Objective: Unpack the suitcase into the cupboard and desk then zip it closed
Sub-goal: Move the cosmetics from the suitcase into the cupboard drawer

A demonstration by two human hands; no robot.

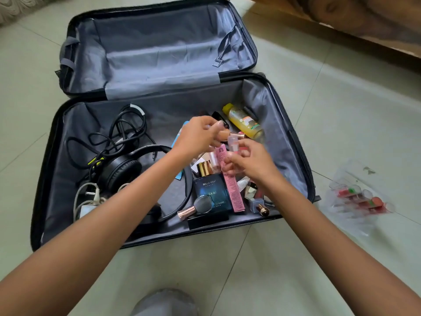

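A black suitcase lies open on the floor, its far half bare grey lining. The near half holds black headphones, tangled black cables, a white charger, a yellow bottle, a blue cologne box, a pink carton and several small cosmetics. Over the cosmetics pile, my left hand pinches a small beige tube with a rose-gold cap. My right hand grips a small clear pink bottle. The two hands nearly touch.
A clear plastic organiser with red items lies on the tiled floor right of the suitcase. A wooden furniture edge runs across the top right. A grey-clad knee shows at the bottom. A patterned rug corner is top left.
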